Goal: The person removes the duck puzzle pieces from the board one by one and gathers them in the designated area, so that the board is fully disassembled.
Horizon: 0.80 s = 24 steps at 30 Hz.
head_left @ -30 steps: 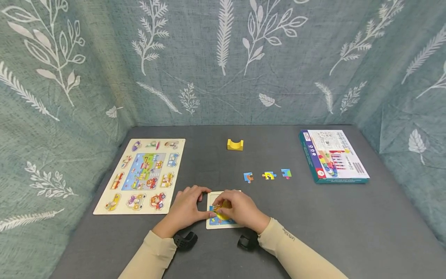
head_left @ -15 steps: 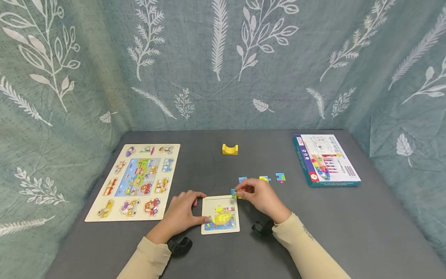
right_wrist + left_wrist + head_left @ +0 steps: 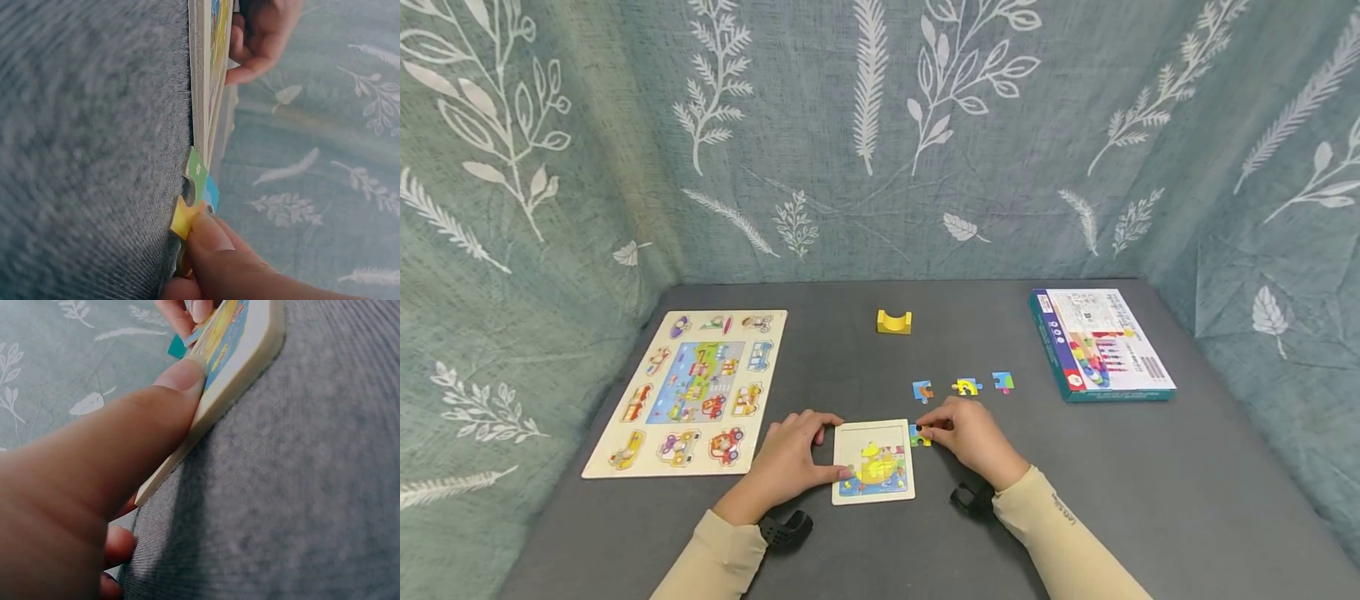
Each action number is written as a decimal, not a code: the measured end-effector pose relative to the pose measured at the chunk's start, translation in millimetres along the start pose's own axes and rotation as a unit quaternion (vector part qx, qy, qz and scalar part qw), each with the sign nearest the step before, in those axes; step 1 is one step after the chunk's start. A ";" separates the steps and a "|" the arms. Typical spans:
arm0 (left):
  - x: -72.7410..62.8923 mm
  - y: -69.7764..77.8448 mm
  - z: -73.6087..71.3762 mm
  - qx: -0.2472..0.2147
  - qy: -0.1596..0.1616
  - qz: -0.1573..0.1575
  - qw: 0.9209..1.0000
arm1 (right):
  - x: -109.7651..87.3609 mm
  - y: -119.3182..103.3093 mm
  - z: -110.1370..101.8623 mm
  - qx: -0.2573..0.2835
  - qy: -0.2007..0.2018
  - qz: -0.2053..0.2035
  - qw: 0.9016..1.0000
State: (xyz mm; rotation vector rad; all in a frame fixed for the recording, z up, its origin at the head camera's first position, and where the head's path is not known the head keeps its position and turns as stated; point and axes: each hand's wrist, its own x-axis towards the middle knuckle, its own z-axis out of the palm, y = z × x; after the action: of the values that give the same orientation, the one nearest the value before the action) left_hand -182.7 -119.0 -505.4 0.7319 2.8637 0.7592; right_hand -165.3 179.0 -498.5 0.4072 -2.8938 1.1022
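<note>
A small square jigsaw board (image 3: 874, 426) lies in front of me, its pale frame around a partly filled picture of a yellow duck on blue. My left hand (image 3: 792, 460) holds it at the left side, thumb on the lower left and index finger at the upper left corner. Just off its right edge, my right hand (image 3: 970, 439) pinches a green, blue and yellow puzzle piece (image 3: 196, 181) between thumb and fingers. Beyond that hand lie loose puzzle pieces: an orange-and-blue one (image 3: 922, 390), a yellow one (image 3: 967, 387) and a blue-green one (image 3: 1003, 382).
At the left lies a large wooden puzzle board (image 3: 597, 454) with vehicle pictures. A yellow arched block (image 3: 894, 323) stands toward the back. On the right is a flat teal-sided box (image 3: 1105, 343). Patterned curtain (image 3: 850, 167) hangs behind the dark grey table (image 3: 1075, 500).
My right hand has left the board and moved right, now pinching a puzzle piece beside its right edge. The duck picture is uncovered. My left hand stays on the board.
</note>
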 end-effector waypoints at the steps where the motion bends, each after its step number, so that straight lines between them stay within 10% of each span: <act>1: -0.2 -0.1 -0.2 0.001 0.001 0.000 1.000 | 0.0 -0.5 -0.3 -0.004 -0.003 -0.004 1.000; 11: -2.1 -0.7 0.5 -0.003 0.003 0.001 1.000 | -7.4 -23.4 6.7 -0.028 0.046 -0.075 0.996; 17: -2.2 0.1 2.0 -0.009 0.002 0.006 1.000 | -14.1 -53.5 28.8 -0.103 -0.054 -0.168 0.979; 24: -1.7 0.0 -0.5 -0.005 0.007 0.004 1.000 | -14.4 -59.5 41.8 -0.130 -0.069 -0.162 0.976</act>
State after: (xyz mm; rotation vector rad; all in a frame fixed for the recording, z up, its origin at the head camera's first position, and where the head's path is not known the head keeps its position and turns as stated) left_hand -181.3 -120.0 -505.0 0.7406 2.8678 0.7825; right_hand -133.5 112.3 -492.7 0.9321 -2.8858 0.6621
